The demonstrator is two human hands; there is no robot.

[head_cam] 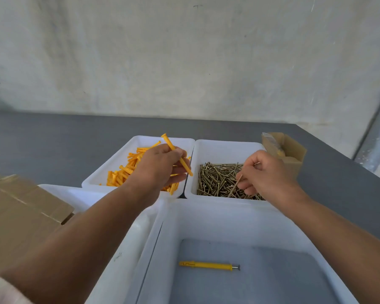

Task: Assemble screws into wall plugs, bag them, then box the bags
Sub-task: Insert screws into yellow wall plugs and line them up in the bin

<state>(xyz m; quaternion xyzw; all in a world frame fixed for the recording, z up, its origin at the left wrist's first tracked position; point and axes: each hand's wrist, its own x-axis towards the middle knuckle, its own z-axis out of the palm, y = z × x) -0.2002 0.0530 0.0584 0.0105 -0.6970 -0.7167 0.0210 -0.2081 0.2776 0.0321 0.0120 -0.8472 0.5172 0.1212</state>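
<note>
Gripping yellow wall plug [177, 153] in left hand [160, 165], collar far-left, tip near-right. Pinching screw [236, 185] in right hand [266, 172] over screw tray [226, 145], shaft slanting down-left.

The left forearm [97, 218] and right forearm [329, 224] were extended forward, side by side. The left hand [160, 165] was held knuckles-up, its fingers curled round a yellow wall plug [169, 142]. A single screw [236, 184] was pinched in the curled fingers of the right hand [266, 172].
</note>
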